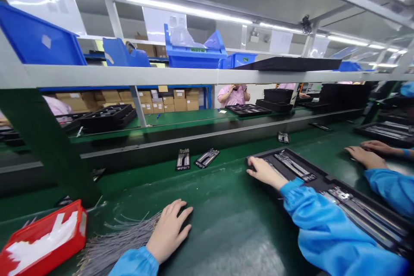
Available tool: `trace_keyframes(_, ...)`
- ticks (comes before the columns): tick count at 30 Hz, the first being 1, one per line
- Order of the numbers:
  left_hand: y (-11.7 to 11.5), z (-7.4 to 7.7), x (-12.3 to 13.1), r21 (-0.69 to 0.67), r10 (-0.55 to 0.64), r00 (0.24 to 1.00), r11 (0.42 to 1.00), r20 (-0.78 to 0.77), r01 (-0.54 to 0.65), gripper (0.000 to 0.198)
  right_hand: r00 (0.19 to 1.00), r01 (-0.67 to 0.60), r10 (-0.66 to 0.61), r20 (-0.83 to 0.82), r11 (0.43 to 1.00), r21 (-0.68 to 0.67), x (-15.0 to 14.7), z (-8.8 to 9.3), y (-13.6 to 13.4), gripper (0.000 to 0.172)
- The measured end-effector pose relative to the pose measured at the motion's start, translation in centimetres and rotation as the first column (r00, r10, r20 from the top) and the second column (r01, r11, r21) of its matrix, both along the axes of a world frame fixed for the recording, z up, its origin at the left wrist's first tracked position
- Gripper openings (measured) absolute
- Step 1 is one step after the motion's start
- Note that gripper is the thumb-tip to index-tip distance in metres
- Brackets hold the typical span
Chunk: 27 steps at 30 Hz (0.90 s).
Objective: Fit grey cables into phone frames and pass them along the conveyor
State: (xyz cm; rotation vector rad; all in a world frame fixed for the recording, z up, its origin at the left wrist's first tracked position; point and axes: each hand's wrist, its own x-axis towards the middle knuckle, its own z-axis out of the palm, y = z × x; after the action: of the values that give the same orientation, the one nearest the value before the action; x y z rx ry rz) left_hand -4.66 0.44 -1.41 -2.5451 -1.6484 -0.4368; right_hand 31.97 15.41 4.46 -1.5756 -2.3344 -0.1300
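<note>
My left hand (pixel 171 229) lies palm down on the green bench (pixel 226 228), fingers spread, beside a bundle of thin grey wires (pixel 119 241). Its wrist side touches the wires' end. With my right hand (pixel 264 172) I grip the near left corner of a black tray (pixel 318 177); the fingertips are curled at its rim. Phone housings (pixel 295 165) with metal strips sit in the tray's slots. My right sleeve hides part of the tray. Two loose phone housings, one upright (pixel 183 159) and one slanted (pixel 207 158), lie beyond my hands.
A red bin (pixel 45 239) with white pieces stands at left. Another phone housing (pixel 283 137) lies farther back. A co-worker's hands (pixel 368 156) rest on the bench at right, near another black tray (pixel 384 133). A shelf beam (pixel 194 76) carrying blue bins (pixel 196 57) crosses above.
</note>
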Motion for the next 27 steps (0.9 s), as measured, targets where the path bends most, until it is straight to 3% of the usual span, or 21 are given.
trace_keyframes(4, -0.6, -0.6, -2.4, 0.035, 0.186, 0.982, 0.982, -0.042, -0.184, 0.054, 0.989, -0.148, 0.150, 0.014, 0.985, -0.085, -8.6, -0.8, 1.7, 0.025)
trace_keyframes(8, -1.1, -0.3, -2.5, -0.051, 0.348, 0.935, 0.935, -0.069, -0.352, 0.061, 0.983, -0.180, 0.182, 0.005, 0.975, -0.129, -17.4, -2.5, 2.4, 0.033)
trace_keyframes(12, -1.5, 1.6, -2.9, -0.206, 0.350, 0.936, 0.913, -0.046, -0.352, 0.060, 0.997, -0.071, 0.069, -0.021, 0.991, -0.111, -24.9, -3.8, 3.2, 0.045)
trace_keyframes(15, -2.4, 3.7, -3.7, -0.340, 0.296, 0.954, 0.893, -0.051, -0.296, 0.083, 0.997, 0.051, -0.056, -0.051, 0.995, -0.088, -28.7, -4.5, 3.9, 0.051)
trace_keyframes(18, -3.4, 5.2, -3.9, -0.445, 0.272, 0.953, 0.843, -0.132, -0.302, 0.122, 0.990, 0.116, -0.122, -0.073, 0.990, -0.084, -30.6, -4.9, 4.6, 0.049)
trace_keyframes(20, -3.7, 5.5, -3.8, -0.500, 0.259, 0.946, 0.804, -0.193, -0.322, 0.132, 0.988, 0.123, -0.130, -0.082, 0.989, -0.083, -30.8, -4.9, 5.0, 0.042)
trace_keyframes(24, -3.6, 4.9, -4.9, -0.526, 0.296, 0.920, 0.756, -0.256, -0.390, 0.128, 0.992, 0.084, -0.091, -0.088, 0.994, -0.072, -29.3, -4.1, 5.4, 0.045)
trace_keyframes(27, -3.4, 4.4, -6.9, -0.513, 0.320, 0.924, 0.769, -0.208, -0.382, 0.108, 0.996, -0.028, 0.024, -0.087, 0.998, -0.052, -27.0, -4.0, 4.1, 0.042)
